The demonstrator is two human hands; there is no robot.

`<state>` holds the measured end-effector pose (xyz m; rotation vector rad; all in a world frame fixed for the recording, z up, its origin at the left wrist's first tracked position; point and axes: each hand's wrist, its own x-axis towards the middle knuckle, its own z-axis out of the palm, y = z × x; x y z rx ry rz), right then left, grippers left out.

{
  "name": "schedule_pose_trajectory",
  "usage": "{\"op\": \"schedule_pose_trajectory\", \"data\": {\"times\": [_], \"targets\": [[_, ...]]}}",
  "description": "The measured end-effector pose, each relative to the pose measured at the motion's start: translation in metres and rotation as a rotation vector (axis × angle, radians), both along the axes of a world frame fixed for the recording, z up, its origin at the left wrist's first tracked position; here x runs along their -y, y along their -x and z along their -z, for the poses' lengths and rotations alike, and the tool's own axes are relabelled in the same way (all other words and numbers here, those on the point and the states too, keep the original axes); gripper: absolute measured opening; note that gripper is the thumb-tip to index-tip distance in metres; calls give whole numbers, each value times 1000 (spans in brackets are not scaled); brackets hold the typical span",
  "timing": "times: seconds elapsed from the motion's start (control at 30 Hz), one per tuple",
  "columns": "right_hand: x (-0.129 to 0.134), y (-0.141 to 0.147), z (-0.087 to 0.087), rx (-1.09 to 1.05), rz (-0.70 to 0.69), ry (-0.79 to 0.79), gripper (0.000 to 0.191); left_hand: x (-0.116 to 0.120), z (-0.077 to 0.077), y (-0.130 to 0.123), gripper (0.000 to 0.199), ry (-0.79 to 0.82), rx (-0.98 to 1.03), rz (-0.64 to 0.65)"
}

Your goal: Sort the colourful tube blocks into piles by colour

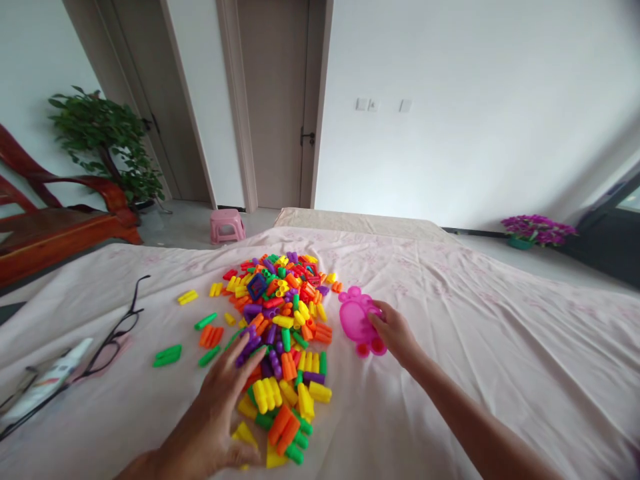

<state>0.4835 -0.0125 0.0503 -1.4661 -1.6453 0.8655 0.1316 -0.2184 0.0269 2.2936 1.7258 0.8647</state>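
Note:
A heap of plastic building pieces (284,321) in red, orange, yellow, green and purple spreads over the cloth-covered table. My left hand (220,393) lies over the near left side of this heap, fingers spread, with purple pieces (249,343) by the fingertips; no piece is visibly gripped. To the right of the heap, my right hand (393,330) pinches the edge of a flat pink paw-shaped toy piece (356,320) between thumb and fingers. Two reddish round spots show at the toy's lower end. Close to my left hand are yellow pieces (267,395) and an orange piece (283,429).
Eyeglasses (107,350) and a white tube (50,380) lie at the table's left. Several loose green pieces (167,355) sit left of the heap. A pink stool (227,226), a wooden chair (65,220) and a potted plant (103,137) stand beyond; purple flowers (537,229) are at right.

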Motion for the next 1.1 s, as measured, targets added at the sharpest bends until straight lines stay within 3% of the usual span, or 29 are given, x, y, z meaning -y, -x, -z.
{"op": "schedule_pose_trajectory", "data": {"times": [0.07, 0.13, 0.3, 0.4, 0.63, 0.9, 1.03, 1.1], "targets": [[12, -6, 10, -17, -48, 68, 38, 17, 16, -14, 134, -37, -39, -45], [27, 0, 14, -20, -106, 103, 39, 21, 21, -26, 132, -81, -65, -56], [62, 38, 8, -26, -204, 124, 41, -5, -1, -53, 99, -170, -103, -25], [76, 59, 9, -146, -296, 191, 38, -22, -10, -65, 83, -171, -119, -42], [72, 78, 14, -295, -283, 192, 34, -53, -12, -70, 56, -254, -38, -31], [52, 91, -21, -259, -307, 115, 25, -92, -46, -63, 39, -344, 64, -103], [37, 105, -49, -244, -357, 49, 20, -127, -59, -47, 34, -388, 114, -157], [28, 113, -62, -137, -336, -51, 23, -146, -60, -34, 36, -382, 124, -217]]}}
